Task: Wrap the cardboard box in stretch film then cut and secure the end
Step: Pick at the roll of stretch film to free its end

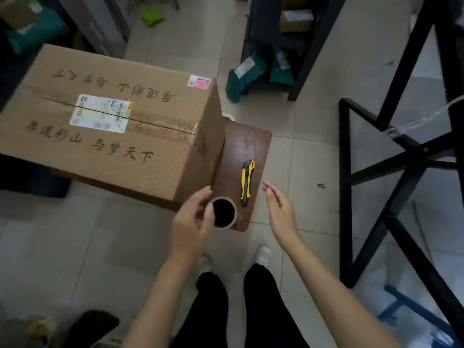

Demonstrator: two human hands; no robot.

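A large taped cardboard box with shipping labels lies on a low brown wooden table. The stretch film roll stands upright at the table's near corner, its cardboard core seen from above. My left hand curls around the roll's left side, thumb and fingers at its rim. My right hand hovers open to the right of the roll, touching nothing. A yellow and black utility knife lies on the table between the box and my right hand.
A black metal frame stands on the right with clear film draped on it. Dark shelving with green parcels is behind the table. Tiled floor surrounds the table; my feet are just below its near corner.
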